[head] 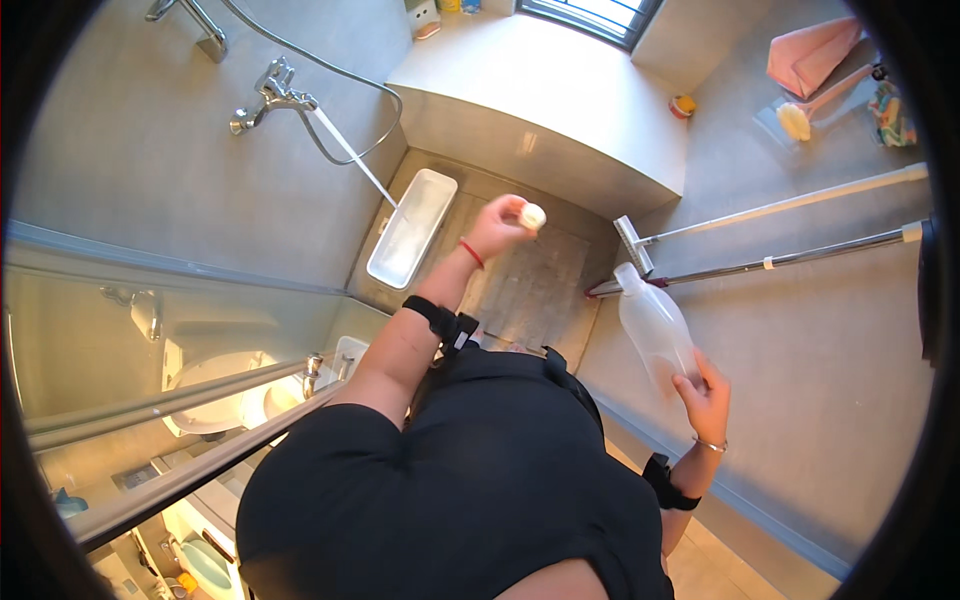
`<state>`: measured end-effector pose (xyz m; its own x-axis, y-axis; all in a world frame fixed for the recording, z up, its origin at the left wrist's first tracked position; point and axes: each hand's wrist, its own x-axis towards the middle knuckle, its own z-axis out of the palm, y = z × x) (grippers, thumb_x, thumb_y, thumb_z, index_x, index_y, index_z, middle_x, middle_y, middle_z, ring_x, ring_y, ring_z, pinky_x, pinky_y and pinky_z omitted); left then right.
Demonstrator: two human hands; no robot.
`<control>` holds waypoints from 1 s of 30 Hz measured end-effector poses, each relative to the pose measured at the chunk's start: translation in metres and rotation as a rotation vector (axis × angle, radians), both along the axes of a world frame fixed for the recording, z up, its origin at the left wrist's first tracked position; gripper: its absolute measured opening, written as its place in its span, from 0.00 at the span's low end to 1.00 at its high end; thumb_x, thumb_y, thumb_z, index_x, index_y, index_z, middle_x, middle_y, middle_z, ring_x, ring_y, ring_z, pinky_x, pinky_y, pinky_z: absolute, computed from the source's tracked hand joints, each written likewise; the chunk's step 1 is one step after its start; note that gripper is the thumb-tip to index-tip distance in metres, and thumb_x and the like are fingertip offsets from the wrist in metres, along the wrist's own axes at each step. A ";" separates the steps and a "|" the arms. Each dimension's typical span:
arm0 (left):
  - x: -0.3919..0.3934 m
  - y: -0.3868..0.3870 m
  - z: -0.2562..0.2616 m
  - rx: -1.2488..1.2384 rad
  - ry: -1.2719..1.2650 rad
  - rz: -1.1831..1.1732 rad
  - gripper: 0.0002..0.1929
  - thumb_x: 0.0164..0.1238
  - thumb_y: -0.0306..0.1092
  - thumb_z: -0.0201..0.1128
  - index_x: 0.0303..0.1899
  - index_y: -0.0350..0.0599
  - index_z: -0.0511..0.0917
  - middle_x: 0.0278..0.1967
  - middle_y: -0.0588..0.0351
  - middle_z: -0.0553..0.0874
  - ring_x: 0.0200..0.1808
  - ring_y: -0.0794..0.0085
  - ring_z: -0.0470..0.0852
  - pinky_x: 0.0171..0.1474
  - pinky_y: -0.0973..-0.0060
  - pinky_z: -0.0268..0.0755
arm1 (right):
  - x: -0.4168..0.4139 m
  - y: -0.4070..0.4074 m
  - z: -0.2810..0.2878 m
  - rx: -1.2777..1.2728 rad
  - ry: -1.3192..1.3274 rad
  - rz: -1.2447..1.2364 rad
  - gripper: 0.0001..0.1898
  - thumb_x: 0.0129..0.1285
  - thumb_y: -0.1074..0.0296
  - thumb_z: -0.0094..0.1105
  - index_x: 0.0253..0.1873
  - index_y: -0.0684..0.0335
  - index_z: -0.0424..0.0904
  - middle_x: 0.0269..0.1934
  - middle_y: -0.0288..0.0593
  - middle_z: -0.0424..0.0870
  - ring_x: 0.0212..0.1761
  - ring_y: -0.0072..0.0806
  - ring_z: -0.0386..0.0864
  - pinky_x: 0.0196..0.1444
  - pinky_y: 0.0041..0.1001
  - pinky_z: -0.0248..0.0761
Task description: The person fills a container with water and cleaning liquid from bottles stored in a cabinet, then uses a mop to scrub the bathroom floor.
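My left hand [504,227] holds a small round white cap [532,217], raised above the shower floor. In my right hand [703,394] is a translucent white plastic bottle [654,319], gripped near its base, its neck pointing up and to the left in the picture. The bottle's neck looks uncapped. Left of my left hand, a long white rectangular basin [412,229] stands on the floor. A stream of water [358,161] runs from the chrome wall faucet [281,96] into it.
A squeegee [634,244] and a metal pole [720,271] lean at the right wall. A pink cloth [810,56] and a brush [795,120] hang above. A pale ledge [525,90] lies beyond, and a glass partition [150,322] with a metal rail runs at left.
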<state>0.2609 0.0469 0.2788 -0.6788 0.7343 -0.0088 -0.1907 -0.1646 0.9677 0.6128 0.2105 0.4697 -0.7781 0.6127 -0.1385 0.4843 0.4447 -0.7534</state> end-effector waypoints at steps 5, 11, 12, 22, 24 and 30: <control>0.054 0.009 0.051 -0.104 0.176 -0.258 0.19 0.46 0.25 0.68 0.43 0.44 0.73 0.39 0.62 0.78 0.43 0.80 0.75 0.45 0.78 0.72 | -0.039 -0.002 0.029 0.162 -0.017 0.149 0.25 0.46 0.73 0.65 0.53 0.61 0.74 0.21 0.38 0.74 0.20 0.19 0.68 0.27 0.20 0.63; 0.068 -0.005 0.070 -0.183 0.409 -0.221 0.19 0.46 0.29 0.68 0.43 0.46 0.74 0.39 0.63 0.78 0.43 0.78 0.76 0.44 0.77 0.70 | -0.068 -0.005 0.054 0.371 -0.107 0.373 0.25 0.45 0.66 0.67 0.52 0.55 0.76 0.24 0.43 0.76 0.19 0.31 0.69 0.26 0.25 0.65; 0.070 -0.006 0.069 -0.164 0.410 -0.199 0.19 0.45 0.29 0.68 0.42 0.46 0.74 0.39 0.63 0.78 0.43 0.77 0.76 0.44 0.76 0.70 | -0.071 -0.006 0.058 0.458 -0.145 0.435 0.24 0.45 0.65 0.66 0.52 0.54 0.76 0.25 0.44 0.77 0.20 0.34 0.70 0.26 0.26 0.66; 0.079 -0.016 0.065 -0.157 0.417 -0.145 0.18 0.44 0.28 0.67 0.41 0.47 0.75 0.39 0.62 0.78 0.41 0.77 0.76 0.42 0.76 0.69 | -0.084 -0.009 0.073 0.629 -0.165 0.596 0.24 0.45 0.61 0.67 0.51 0.52 0.77 0.27 0.45 0.79 0.23 0.37 0.74 0.27 0.28 0.67; 0.079 -0.016 0.066 -0.152 0.425 -0.137 0.18 0.44 0.28 0.67 0.41 0.48 0.76 0.39 0.62 0.78 0.41 0.77 0.76 0.42 0.76 0.69 | -0.086 -0.010 0.075 0.622 -0.178 0.609 0.23 0.45 0.62 0.67 0.51 0.52 0.77 0.28 0.45 0.80 0.24 0.38 0.75 0.28 0.28 0.68; 0.080 -0.017 0.066 -0.150 0.471 -0.125 0.17 0.44 0.28 0.67 0.40 0.48 0.76 0.38 0.61 0.78 0.41 0.75 0.76 0.41 0.75 0.70 | -0.089 -0.011 0.077 0.619 -0.140 0.622 0.23 0.45 0.62 0.67 0.50 0.52 0.77 0.31 0.44 0.81 0.27 0.38 0.76 0.30 0.29 0.69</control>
